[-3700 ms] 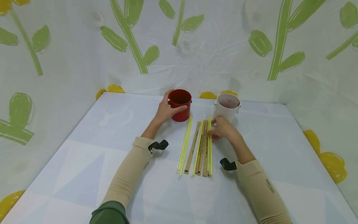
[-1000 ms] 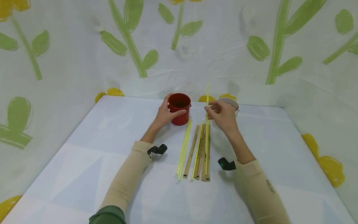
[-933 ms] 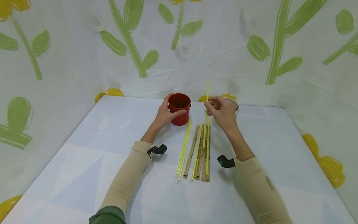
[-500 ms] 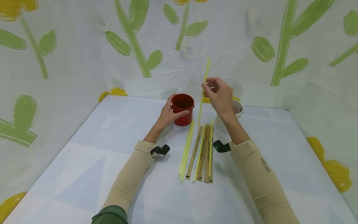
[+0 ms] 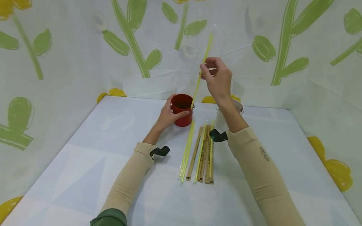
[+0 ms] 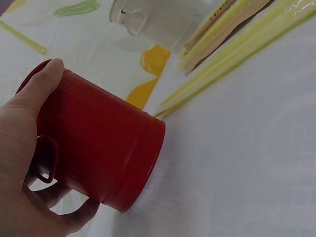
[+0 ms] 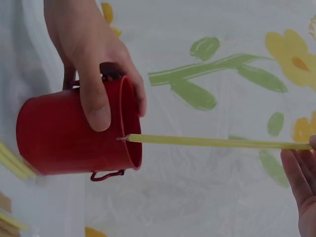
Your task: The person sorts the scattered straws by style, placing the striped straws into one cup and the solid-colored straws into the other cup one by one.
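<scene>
My left hand (image 5: 167, 116) grips the side of a small red metal bucket (image 5: 182, 121), which stands upright on the table. In the left wrist view, fingers curl around the bucket (image 6: 98, 138) near its rim and handle loop. My right hand (image 5: 219, 80) is raised above the table, pinching a yellow straw (image 5: 199, 80) in a clear wrapper between thumb and fingers. The straw slants down to the left. In the right wrist view the straw's (image 7: 207, 141) lower end overlaps the bucket's rim.
Several yellow straws (image 5: 188, 153) and thin printed brown paper packets (image 5: 193, 157) lie lengthwise in front of the buckets. A white bucket (image 5: 222, 119) stands at the right, partly behind my right forearm. A flower-printed sheet (image 5: 232, 40) rises behind the table.
My right hand has picked the yellow straw up from the right of the row, then lifted it and moved it left to the red bucket's rim. The left hand keeps its grip.
</scene>
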A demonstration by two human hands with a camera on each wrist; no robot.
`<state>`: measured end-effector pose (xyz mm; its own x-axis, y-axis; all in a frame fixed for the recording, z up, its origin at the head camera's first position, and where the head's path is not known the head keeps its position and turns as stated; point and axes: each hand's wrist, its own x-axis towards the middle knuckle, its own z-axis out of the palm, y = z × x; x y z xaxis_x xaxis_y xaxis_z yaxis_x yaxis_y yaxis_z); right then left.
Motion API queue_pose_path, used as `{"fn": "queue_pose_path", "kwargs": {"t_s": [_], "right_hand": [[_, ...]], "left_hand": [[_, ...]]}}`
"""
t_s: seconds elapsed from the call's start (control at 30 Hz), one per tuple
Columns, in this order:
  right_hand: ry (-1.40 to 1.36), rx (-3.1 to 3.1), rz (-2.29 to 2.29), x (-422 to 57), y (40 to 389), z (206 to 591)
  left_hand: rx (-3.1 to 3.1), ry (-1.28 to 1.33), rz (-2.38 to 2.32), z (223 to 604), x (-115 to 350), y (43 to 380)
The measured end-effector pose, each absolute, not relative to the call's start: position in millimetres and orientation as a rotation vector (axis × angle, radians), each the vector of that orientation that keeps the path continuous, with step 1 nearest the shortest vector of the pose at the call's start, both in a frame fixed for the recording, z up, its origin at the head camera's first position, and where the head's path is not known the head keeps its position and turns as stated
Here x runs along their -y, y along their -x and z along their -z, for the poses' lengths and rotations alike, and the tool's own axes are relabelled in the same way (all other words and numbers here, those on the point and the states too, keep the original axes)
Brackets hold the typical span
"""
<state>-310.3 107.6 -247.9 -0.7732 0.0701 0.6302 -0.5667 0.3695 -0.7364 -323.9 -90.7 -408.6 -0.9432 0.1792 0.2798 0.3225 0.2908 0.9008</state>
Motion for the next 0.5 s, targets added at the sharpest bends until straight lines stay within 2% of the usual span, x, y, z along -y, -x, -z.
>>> {"fn": "queue_pose_path", "kwargs": {"t_s": [0.23,0.5], "right_hand": [[-0.453,2.061,-1.437,-93.3,312.7,246.2],[-0.495,2.17,-1.346,-83.2,312.9,272.9]], "left_hand": [[2.422,0.467,1.733,409.4,92.7,323.0],[2.444,0.48,1.724,409.7,93.7,325.3]]}}
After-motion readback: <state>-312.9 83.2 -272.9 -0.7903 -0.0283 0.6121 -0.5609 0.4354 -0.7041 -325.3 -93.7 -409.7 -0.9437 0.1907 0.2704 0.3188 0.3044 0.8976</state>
